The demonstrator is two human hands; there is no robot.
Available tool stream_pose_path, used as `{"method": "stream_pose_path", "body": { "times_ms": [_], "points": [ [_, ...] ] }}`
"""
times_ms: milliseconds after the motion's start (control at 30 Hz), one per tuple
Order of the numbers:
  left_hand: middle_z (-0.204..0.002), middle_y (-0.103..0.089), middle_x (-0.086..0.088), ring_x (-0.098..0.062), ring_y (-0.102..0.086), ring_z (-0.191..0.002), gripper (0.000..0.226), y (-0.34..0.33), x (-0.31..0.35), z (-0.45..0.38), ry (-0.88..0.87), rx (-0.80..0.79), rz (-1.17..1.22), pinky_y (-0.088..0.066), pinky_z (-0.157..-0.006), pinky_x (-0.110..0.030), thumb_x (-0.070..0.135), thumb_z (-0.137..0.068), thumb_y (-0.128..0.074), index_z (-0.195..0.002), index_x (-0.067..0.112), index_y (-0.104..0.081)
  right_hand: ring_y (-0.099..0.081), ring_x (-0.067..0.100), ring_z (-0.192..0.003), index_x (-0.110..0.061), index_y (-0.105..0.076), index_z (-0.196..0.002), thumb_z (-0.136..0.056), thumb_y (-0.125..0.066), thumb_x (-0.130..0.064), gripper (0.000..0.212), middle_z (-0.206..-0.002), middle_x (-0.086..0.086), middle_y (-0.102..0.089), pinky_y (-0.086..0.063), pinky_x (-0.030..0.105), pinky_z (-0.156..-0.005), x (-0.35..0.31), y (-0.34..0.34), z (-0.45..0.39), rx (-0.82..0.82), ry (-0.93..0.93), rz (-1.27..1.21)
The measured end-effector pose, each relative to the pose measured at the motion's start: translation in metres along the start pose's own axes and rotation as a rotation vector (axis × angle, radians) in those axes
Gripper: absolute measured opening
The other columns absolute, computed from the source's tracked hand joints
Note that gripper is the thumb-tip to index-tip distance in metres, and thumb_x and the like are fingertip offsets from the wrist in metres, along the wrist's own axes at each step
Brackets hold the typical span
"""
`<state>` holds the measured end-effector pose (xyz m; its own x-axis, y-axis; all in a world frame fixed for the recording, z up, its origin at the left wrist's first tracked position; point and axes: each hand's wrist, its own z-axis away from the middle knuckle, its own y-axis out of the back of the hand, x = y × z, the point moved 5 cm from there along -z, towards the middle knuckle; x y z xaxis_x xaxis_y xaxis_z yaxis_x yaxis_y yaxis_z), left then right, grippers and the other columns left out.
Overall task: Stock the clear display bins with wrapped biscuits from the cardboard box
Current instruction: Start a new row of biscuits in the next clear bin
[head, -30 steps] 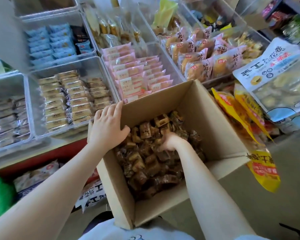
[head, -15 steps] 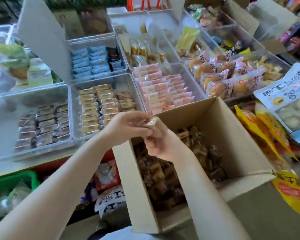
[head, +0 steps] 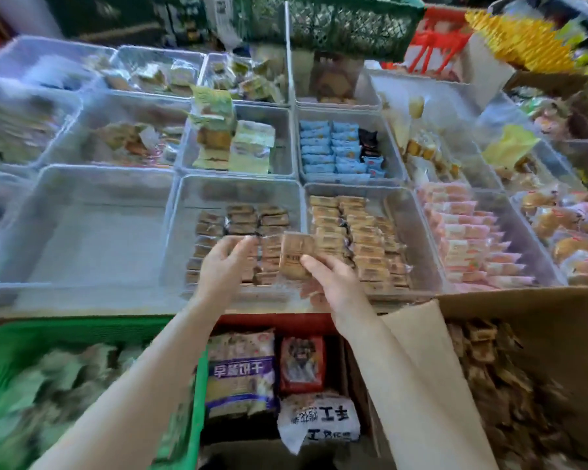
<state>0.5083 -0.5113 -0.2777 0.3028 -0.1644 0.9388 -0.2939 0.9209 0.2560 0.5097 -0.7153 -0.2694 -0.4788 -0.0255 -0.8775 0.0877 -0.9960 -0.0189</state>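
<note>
Wrapped biscuit (head: pixel 294 254) now sits pinched in your right hand (head: pixel 333 283) over the near bin (head: pixel 184 212) of brown packets, no longer above the cardboard box (head: pixel 523 307). Your left hand (head: pixel 223 266) apparently grips another packet, fingers curled; blur hides it.

Single head-worn view, wide-angle, looking forward and steeply down. Straight edges bow toward the frame borders; margins smeared with blur, centre sharper. Camera sits close above the near row of clear display bins (head: pixel 184 232), which fills mid-frame; farther rows of bins recede to the top edge. Both forearms enter from the bottom edge, and the left hand (head: pixel 223 262) and right hand (head: pixel 333 286) meet near centre. Cardboard box (head: pixel 523 307) cut off at lower right, green crate (head: pixel 92 330) at lower left. No second view to overlap.
</note>
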Motion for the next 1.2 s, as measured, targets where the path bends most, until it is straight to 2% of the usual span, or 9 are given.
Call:
{"method": "stream_pose_path", "body": {
  "times_ms": [67, 167, 300, 367, 433, 533, 667, 967, 1200],
  "points": [
    [-0.102, -0.066, -0.007, -0.027, -0.062, -0.103, 0.022, 0.063, -0.036, -0.034, -0.061, 0.169, -0.274, -0.049, -0.087, -0.029, 0.033, -0.093, -0.063, -0.107, 0.015, -0.066, -0.061, 0.015, -0.059, -0.012, -0.069, -0.107, -0.096, -0.067, -0.029, 0.021, -0.077, 0.001, -0.071, -0.039, 0.024, -0.049, 0.01, -0.037, -0.018, 0.049, -0.032, 0.065],
    [-0.128, -0.052, -0.016, -0.038, -0.052, -0.116, 0.05, 0.114, -0.083, -0.076, -0.027, 0.127, -0.678, -0.043, -0.096, -0.048, 0.036, -0.096, -0.06, -0.136, 0.009, -0.048, -0.069, 0.012, -0.084, -0.015, -0.068, -0.113, -0.095, -0.068, -0.031, 0.025, -0.097, -0.003, -0.074, -0.048, 0.02, -0.065, 0.013, -0.089, -0.044, 0.106, -0.014, 0.157],
    [-0.151, -0.037, -0.017, -0.04, -0.052, -0.123, 0.066, 0.122, -0.11, -0.102, 0.002, -0.039, -0.714, -0.045, -0.097, -0.051, 0.045, -0.102, -0.044, -0.156, 0.016, -0.022, -0.069, 0.011, -0.098, -0.031, -0.062, -0.105, -0.093, -0.07, -0.029, 0.015, -0.103, -0.011, -0.07, -0.056, 0.033, -0.087, 0.001, -0.134, -0.088, 0.182, 0.121, 0.325],
    [-0.157, -0.034, -0.015, -0.039, -0.055, -0.119, 0.067, 0.12, -0.115, -0.108, -0.001, -0.071, -0.762, -0.046, -0.093, -0.049, 0.051, -0.1, -0.023, -0.155, 0.012, -0.026, -0.065, 0.007, -0.096, -0.031, -0.059, -0.107, -0.092, -0.071, -0.026, 0.02, -0.103, -0.013, -0.068, -0.053, 0.031, -0.089, -0.013, -0.153, -0.119, 0.225, 0.219, 0.467],
    [-0.157, -0.035, -0.013, -0.038, -0.058, -0.115, 0.074, 0.118, -0.118, -0.108, 0.004, -0.126, -0.798, -0.049, -0.086, -0.047, 0.052, -0.095, -0.009, -0.153, 0.012, -0.029, -0.063, 0.008, -0.099, -0.027, -0.057, -0.118, -0.093, -0.071, -0.024, 0.029, -0.108, -0.011, -0.067, -0.05, 0.028, -0.089, -0.027, -0.174, -0.151, 0.234, 0.308, 0.583],
    [-0.156, -0.039, -0.01, -0.036, -0.062, -0.106, 0.063, 0.121, -0.121, -0.11, 0.022, -0.106, -0.802, -0.049, -0.08, -0.041, 0.044, -0.103, -0.016, -0.159, 0.016, -0.017, -0.06, 0.011, -0.1, -0.019, -0.057, -0.123, -0.094, -0.069, -0.019, 0.032, -0.113, -0.006, -0.066, -0.045, 0.025, -0.086, -0.035, -0.206, -0.199, 0.218, 0.365, 0.729],
    [-0.14, -0.055, -0.011, -0.038, -0.064, -0.097, 0.062, 0.122, -0.117, -0.108, 0.055, -0.092, -0.829, -0.042, -0.073, -0.039, 0.04, -0.106, -0.026, -0.161, 0.018, -0.007, -0.061, 0.024, -0.106, -0.018, -0.058, -0.121, -0.095, -0.065, -0.016, 0.028, -0.118, 0.002, -0.067, -0.05, 0.037, -0.09, -0.017, -0.233, -0.251, 0.126, 0.361, 0.967],
    [-0.14, -0.052, -0.011, -0.034, -0.065, -0.089, 0.063, 0.122, -0.118, -0.109, 0.039, -0.107, -0.882, -0.042, -0.064, -0.037, 0.04, -0.106, -0.023, -0.16, 0.015, -0.001, -0.05, 0.031, -0.12, -0.009, -0.046, -0.138, -0.096, -0.05, -0.004, 0.043, -0.129, 0.011, -0.058, -0.042, 0.041, -0.092, 0.004, -0.271, -0.28, -0.047, 0.627, 1.93],
    [-0.139, -0.054, -0.012, -0.033, -0.066, -0.092, 0.064, 0.122, -0.117, -0.109, 0.03, -0.099, -0.887, -0.051, -0.07, -0.04, 0.04, -0.106, -0.023, -0.16, 0.015, -0.001, -0.057, 0.03, -0.116, -0.01, -0.036, -0.146, -0.096, -0.034, -0.01, 0.05, -0.129, 0.011, -0.061, -0.044, 0.041, -0.089, 0.022, -0.282, -0.272, -0.045, 0.614, 2.06]
  ]
}}
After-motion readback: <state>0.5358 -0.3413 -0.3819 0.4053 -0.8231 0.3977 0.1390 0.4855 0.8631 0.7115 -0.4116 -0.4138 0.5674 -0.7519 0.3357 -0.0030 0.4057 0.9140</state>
